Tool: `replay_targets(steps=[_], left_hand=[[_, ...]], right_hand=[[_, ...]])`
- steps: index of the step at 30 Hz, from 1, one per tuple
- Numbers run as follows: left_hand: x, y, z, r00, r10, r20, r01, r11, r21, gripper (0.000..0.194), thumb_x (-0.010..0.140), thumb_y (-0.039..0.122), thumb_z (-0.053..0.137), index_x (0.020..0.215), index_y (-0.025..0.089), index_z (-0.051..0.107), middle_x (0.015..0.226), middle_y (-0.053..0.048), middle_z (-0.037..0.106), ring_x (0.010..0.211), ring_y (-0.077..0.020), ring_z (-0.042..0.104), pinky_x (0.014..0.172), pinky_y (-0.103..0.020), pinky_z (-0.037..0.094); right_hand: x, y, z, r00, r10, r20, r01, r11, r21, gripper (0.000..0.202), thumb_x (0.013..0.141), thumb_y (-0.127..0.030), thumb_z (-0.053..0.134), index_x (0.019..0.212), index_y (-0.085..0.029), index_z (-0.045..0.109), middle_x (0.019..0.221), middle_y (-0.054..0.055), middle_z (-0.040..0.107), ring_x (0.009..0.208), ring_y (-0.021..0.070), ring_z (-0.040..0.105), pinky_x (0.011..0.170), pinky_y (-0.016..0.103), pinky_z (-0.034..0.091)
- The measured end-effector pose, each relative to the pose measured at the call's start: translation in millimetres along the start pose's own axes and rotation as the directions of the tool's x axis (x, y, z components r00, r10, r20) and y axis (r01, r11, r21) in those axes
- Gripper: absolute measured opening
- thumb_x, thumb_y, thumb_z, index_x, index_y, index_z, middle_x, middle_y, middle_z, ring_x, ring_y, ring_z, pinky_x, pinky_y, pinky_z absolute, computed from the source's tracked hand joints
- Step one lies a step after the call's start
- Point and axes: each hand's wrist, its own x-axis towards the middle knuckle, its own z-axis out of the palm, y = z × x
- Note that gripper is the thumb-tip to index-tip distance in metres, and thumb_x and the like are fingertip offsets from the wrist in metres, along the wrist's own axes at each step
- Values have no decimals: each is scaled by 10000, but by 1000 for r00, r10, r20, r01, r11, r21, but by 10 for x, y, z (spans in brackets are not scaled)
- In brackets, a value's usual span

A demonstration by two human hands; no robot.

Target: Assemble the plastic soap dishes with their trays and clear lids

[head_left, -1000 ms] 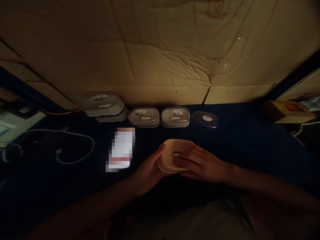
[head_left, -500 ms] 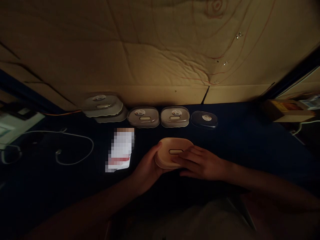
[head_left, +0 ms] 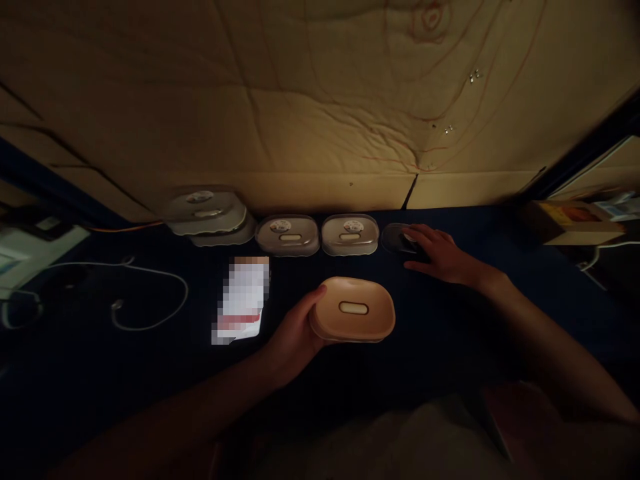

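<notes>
Some bare tabletop (head_left: 425,300) separates left hand (head_left: 303,330), clasping box (head_left: 373,321) edge, from right hand (head_left: 443,253), half-spread over clear lid (head_left: 393,238).

Can't see L hand (head_left: 300,327) fingers hidden beneath peach box (head_left: 360,327), nor R part of clear lid (head_left: 394,237), covered by R hand (head_left: 437,252), so can't tell grip vs. touch there. Can't read phone screen (head_left: 243,300), pixelated, nor stickers (head_left: 281,227) on lidded boxes (head_left: 351,247), print too small; can't make out pic on blurry carton (head_left: 570,223). Lose R forearm (head_left: 555,320) at R edge, white device (head_left: 45,257) at L edge, wall panel (head_left: 320,133) at top.
</notes>
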Motion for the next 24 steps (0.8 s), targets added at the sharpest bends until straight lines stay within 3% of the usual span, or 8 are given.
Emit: replay_targets(steps=[4, 9, 15, 18, 20, 24], left_hand=[[31, -31, -54, 999, -17, 41, 17, 1000, 15, 334, 1033, 394, 596, 1205, 154, 753, 1151, -129, 796, 1015, -270, 746, 830, -366, 598], [35, -32, -44, 999, -29, 44, 27, 999, 38, 363, 1033, 416, 594, 1229, 153, 750, 1169, -137, 791, 1058, -295, 741, 854, -400, 600], [19, -14, 2, 998, -37, 41, 34, 997, 72, 421, 1060, 451, 527, 1267, 157, 745, 1213, -149, 785, 1109, -314, 725, 884, -439, 599], [28, -22, -6, 992, -43, 120, 37, 998, 52, 495, 1064, 513, 502, 1289, 141, 739, 1232, -166, 779, 1139, -322, 721, 919, -431, 583], [34, -26, -10, 987, -39, 156, 33, 999, 40, 517, 1064, 533, 494, 1298, 140, 735, 1235, -168, 779, 1153, -323, 721, 931, -418, 574], [29, -19, 8, 992, -28, 127, 23, 999, 42, 513, 1080, 512, 455, 1318, 147, 725, 1221, -160, 787, 1116, -317, 736, 931, -430, 581]], right_hand=[[-32, 3, -62, 999, -47, 3, 47, 999, 5, 746, 938, -654, 660, 1568, -311, 455, 1464, 167, 561, 1368, 420, 549, 1118, 685, 414], [-102, -237, -216, 992, -118, 46, 106, 972, 209, 681, 929, -566, 716, 1513, -294, 495, 1372, 126, 572, 1146, 309, 671, 1002, 527, 577], [-171, -756, -393, 933, -305, -191, 354, 874, 334, 596, 945, -475, 753, 1448, -245, 533, 1385, 138, 588, 1313, 316, 597, 1077, 493, 558], [-245, -1041, -341, 888, -404, -218, 459, 796, 394, 660, 940, -471, 763, 1498, -246, 492, 1430, 149, 579, 1364, 310, 570, 1074, 463, 570], [-284, -1180, -270, 881, -426, -207, 473, 792, 386, 671, 945, -466, 757, 1515, -242, 484, 1450, 159, 566, 1367, 309, 569, 1071, 459, 574], [-300, -1285, -157, 871, -459, -176, 490, 784, 382, 699, 947, -458, 753, 1536, -223, 460, 1464, 176, 546, 1367, 315, 556, 1074, 470, 573]])
